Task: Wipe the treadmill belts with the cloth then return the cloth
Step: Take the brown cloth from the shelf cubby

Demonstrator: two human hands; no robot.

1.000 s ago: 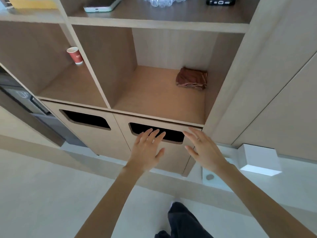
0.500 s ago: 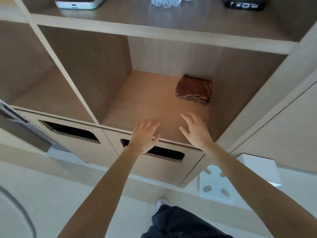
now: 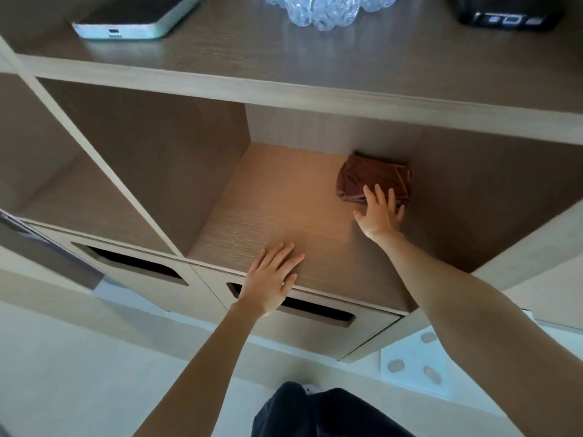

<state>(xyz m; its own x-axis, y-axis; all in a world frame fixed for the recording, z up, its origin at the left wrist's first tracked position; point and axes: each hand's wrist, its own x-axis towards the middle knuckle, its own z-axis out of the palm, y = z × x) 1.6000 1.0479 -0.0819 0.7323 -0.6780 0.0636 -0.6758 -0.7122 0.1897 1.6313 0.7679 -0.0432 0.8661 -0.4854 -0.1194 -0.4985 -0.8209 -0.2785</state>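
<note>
Right hand [image 3: 380,216] reached cloth [image 3: 369,178], fingers spread.

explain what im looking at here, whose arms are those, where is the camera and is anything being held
There is no machine here. These are a person's two bare arms, filmed by one wide-angle camera worn on their head, looking forward and down. They stand at a wooden shelf unit. A folded brown cloth lies in the open compartment, near its right wall. The right hand reaches in with straight fingers at the cloth's near edge and has not gripped it. The left hand rests flat on the compartment's front edge. Nothing is held. On the shelf above lie a phone, crumpled clear plastic and a dark device.
</note>
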